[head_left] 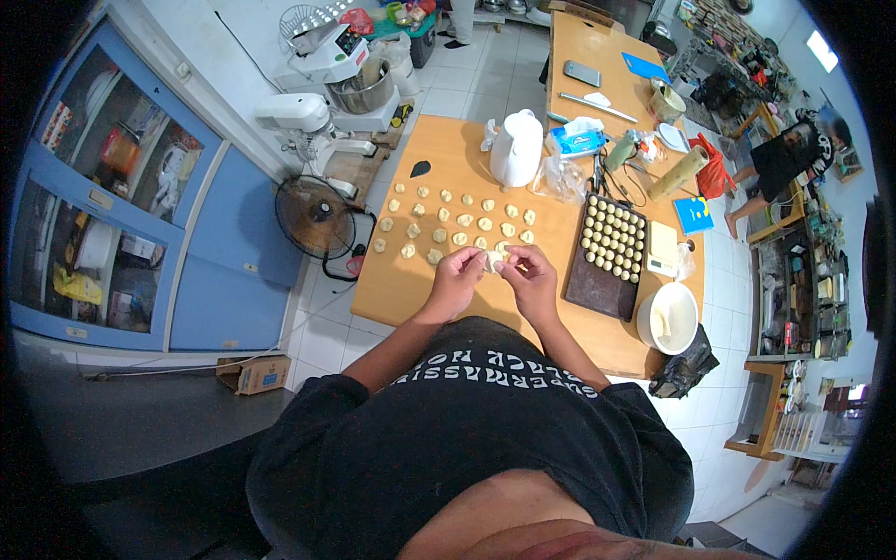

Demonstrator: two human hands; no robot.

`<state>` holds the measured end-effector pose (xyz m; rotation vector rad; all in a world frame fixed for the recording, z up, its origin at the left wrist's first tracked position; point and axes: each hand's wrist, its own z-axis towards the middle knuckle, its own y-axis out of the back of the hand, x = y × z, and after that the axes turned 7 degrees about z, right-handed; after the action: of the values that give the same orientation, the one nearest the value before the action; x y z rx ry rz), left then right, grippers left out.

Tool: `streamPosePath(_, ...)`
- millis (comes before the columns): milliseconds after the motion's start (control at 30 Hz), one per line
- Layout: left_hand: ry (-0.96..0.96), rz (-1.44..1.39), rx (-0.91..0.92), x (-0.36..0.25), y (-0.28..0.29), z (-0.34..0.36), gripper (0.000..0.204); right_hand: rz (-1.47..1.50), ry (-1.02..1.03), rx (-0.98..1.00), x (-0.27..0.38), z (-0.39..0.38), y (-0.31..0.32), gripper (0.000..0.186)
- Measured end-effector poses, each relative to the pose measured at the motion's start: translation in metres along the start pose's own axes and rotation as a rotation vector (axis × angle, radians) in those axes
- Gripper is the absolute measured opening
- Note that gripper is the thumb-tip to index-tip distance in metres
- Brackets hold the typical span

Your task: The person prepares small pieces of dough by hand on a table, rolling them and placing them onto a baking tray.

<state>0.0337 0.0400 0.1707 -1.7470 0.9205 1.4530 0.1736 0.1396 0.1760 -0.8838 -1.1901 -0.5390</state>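
Between the fingertips of my left hand [457, 280] and my right hand [530, 279] is a small piece of pale dough [493, 262]. Both hands pinch it just above the near side of the wooden table [448, 319]. Beyond them several pale dough pieces [464, 220] lie in loose rows on the tabletop. To the right, a dark baking tray [597, 294] carries many round, smooth dough balls [611, 240] in close rows over its far part. The near part of the tray shows bare.
A white jug [517, 149], blue tissue pack [581, 138] and dark scraper [421, 169] stand or lie farther back. Right of the tray are a kitchen scale [662, 248] and white bowl [668, 318]. A fan [317, 213] stands left; another person [793, 159] is far right.
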Motion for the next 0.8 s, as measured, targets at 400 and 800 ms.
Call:
streamPosePath(400,-0.089,0.116,-0.021,0.003,-0.012,0.011,0.017,0.123,-0.255,0.014,-0.002,0.004,0.02,0.029)
streamPosePath(800,0.029,-0.042,-0.004,0.008,-0.004,0.003,0.023,0.31,-0.264,0.027,-0.002,0.01,0.018,0.039)
